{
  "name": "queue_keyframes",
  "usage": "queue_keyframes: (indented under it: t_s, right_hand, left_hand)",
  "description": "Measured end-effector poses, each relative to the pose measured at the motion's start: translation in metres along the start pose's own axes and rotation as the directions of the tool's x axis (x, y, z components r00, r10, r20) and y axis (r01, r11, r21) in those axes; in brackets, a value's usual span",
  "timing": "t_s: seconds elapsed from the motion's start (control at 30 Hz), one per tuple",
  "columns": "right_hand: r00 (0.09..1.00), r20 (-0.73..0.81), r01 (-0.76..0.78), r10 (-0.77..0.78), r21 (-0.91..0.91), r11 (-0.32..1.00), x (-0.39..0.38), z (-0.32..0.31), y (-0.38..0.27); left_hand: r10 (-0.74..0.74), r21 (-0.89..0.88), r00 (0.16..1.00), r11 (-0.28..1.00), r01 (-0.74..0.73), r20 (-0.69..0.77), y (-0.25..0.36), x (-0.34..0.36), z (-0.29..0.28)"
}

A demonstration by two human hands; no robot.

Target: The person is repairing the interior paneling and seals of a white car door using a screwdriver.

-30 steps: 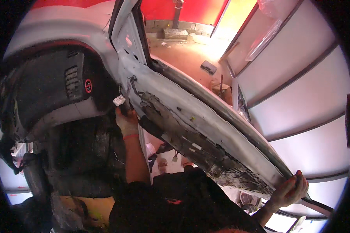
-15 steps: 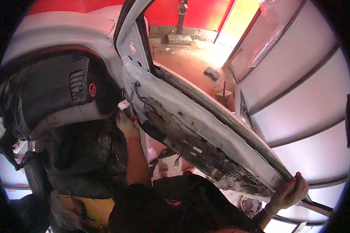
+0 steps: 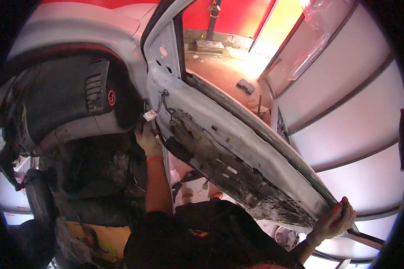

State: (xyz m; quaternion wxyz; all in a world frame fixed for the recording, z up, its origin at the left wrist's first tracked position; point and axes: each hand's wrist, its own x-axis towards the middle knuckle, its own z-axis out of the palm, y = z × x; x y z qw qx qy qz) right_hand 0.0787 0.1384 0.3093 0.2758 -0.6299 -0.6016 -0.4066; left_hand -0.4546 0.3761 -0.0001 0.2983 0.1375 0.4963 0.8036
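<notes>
A pale, bare car door [image 3: 202,112] stands ajar, its inner panel stripped and its dark inner layer dirty. My right hand [image 3: 332,222] is closed round the rear edge of the door. At the hinge end, my left hand [image 3: 148,138], with a red band on the wrist, reaches into the gap between door and car body. Its fingers look bent together, partly hidden, and what they hold cannot be made out. Just above those fingertips is a small white connector or tag [image 3: 150,115]. A dark cable sleeve [image 3: 177,150] runs beside the hand along the door.
On the left are the black dashboard [image 3: 54,98] and the dark cabin floor, with a yellowish-brown panel [image 3: 103,240] nearer me. Pale wall panels [image 3: 345,134] with dark ribs rise at the right. Beyond the door, a small grey box [image 3: 245,86] lies on the floor.
The view has shifted slightly, so the car and door front sit further right in the picture. The white piece appears a little higher above my left fingers. My right hand keeps its hold.
</notes>
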Motion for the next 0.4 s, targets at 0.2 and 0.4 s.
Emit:
queue_keyframes:
  t_s: [0.2,0.4]
  right_hand:
    - [0.998,-0.04,0.036,-0.037,-0.039,0.999,0.003,0.004,-0.005]
    - [0.997,0.044,-0.06,0.062,-0.051,0.997,-0.006,0.004,0.007]
  left_hand:
    - [-0.272,-0.673,0.962,0.711,0.204,0.004,0.03,-0.018,0.026]
    - [-0.047,-0.129,0.995,0.991,0.036,-0.087,-0.032,0.014,-0.013]
